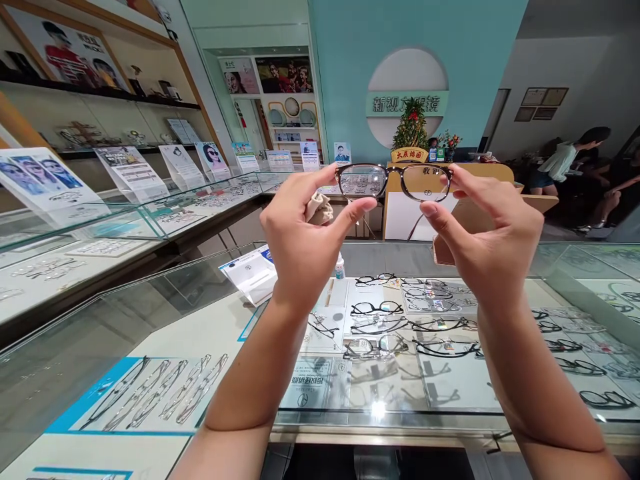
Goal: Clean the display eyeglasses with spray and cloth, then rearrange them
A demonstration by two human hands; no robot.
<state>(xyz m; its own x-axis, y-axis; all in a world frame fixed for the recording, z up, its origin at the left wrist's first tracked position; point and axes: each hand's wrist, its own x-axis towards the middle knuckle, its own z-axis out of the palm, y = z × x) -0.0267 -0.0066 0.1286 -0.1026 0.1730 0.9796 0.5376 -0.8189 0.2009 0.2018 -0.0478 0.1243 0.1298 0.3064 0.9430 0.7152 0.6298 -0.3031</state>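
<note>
Head view: The left hand (pixel 303 227) and right hand (pixel 493 237) pinch dark, round-rimmed, clear-lensed eyeglasses (pixel 395 170) between them, above a glass counter (pixel 400 437); crumpled beige cloth (pixel 319 209) sits in the left palm. Probably light, stiff, fragile; best held by outer rims.

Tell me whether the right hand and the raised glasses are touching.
Touching. The head view shows the right hand gripping the raised glasses at one end, index finger against the frame's outer corner.
</note>
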